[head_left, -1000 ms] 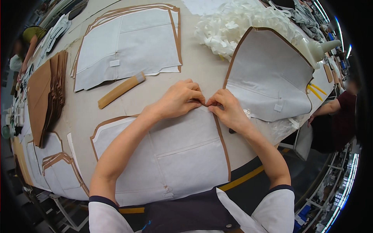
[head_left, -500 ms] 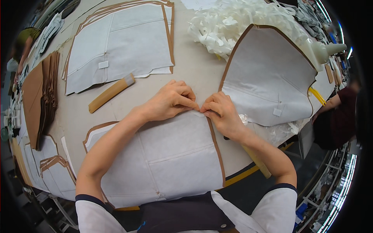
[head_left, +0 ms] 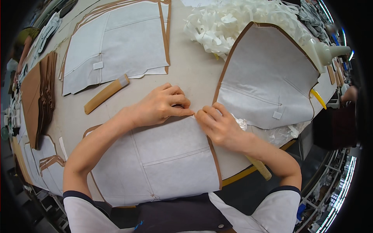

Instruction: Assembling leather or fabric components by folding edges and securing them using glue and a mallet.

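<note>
A large panel (head_left: 178, 171) with a pale grey-white backing and brown edging lies flat in front of me, crossed by stitched seam lines. At its far right corner my left hand (head_left: 167, 103) pinches the far edge, thumb and fingertips together. Right beside it, my right hand (head_left: 217, 126) has its fingers closed on the same corner, with the fingertips of both hands nearly touching. The exact fold of material between the fingertips is hidden. Beyond my right hand a similar brown-edged panel (head_left: 268, 73) stands partly raised.
A stack of similar panels (head_left: 128, 46) lies at the far left, near a tan stick-like tool (head_left: 107, 94). Folded brown pieces (head_left: 37, 97) stand further left. White strips (head_left: 233, 27) heap at the back, by a pale bottle (head_left: 324, 52). Another tan handle (head_left: 259, 167) juts past the table's edge.
Both hands have shifted slightly left and nearer, still at the panel's corner, and the panel has slid a little left. The right hand has turned a bit. A person at far right has moved.
</note>
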Demonstrator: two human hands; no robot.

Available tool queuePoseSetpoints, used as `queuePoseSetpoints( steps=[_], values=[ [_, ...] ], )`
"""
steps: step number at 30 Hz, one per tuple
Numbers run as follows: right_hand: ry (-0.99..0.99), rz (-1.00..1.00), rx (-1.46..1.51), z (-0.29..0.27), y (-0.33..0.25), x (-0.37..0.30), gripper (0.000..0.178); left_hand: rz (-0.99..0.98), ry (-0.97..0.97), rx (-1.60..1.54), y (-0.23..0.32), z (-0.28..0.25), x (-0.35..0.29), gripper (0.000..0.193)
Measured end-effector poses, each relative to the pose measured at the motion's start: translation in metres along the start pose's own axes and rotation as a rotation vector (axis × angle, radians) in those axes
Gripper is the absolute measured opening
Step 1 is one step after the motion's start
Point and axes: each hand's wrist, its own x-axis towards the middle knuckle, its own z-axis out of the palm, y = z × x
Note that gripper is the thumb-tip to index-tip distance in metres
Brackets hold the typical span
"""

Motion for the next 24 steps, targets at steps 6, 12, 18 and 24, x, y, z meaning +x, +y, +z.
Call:
queuePoseSetpoints(
  steps=[6,12,18,24],
  values=[
    [0.038,0.477,0.406,-0.001,-0.006,0.001,0.037,-0.029,0.078,0.053,0.011,0.001,-0.005,0.032],
    [0.029,0.395,0.271,0.008,-0.010,-0.001,0.041,-0.123,0.118,0.007,0.016,0.003,-0.006,0.028],
    [0.003,0.121,-0.178,0.012,-0.024,0.006,0.042,-0.256,0.209,-0.032,0.027,-0.001,-0.008,0.030],
    [0.098,0.432,0.303,0.017,-0.019,0.015,0.040,-0.416,0.352,0.264,0.087,0.022,-0.038,0.036]
  ],
)
